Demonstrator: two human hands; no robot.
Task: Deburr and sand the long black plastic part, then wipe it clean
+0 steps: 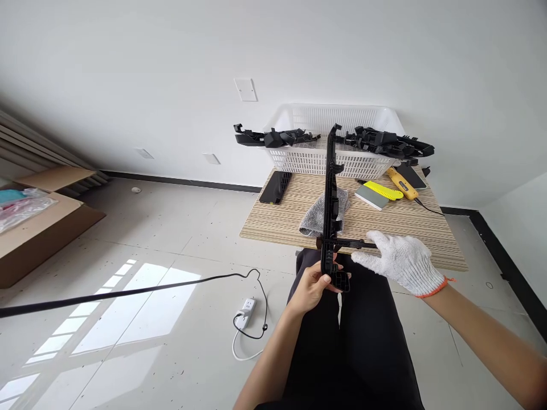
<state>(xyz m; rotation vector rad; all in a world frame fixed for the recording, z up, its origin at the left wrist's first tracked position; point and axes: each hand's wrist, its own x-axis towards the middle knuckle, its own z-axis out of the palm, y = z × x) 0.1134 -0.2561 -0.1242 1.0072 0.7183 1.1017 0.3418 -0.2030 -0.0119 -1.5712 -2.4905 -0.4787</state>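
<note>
A long black plastic trim part (330,193) stands out over my lap and the front of the table. My left hand (314,287), bare, is closed around its lower end, thumb on top. From the part's lower section a thin black bar (350,244) reaches right to my right hand (401,259), which wears a white knitted glove with an orange cuff. The gloved fingers are closed at the bar's end; whether bar and trim are one piece, I cannot tell. Behind the part lies a grey cloth (315,217) on the table.
A white plastic basket (333,162) holds black plastic parts (384,142) jutting over its sides. On the wooden table (273,225) are a black phone (276,187), a yellow utility knife (384,191), a notebook (371,197) and a yellow corded tool (401,183). A power strip (245,314) lies on the floor.
</note>
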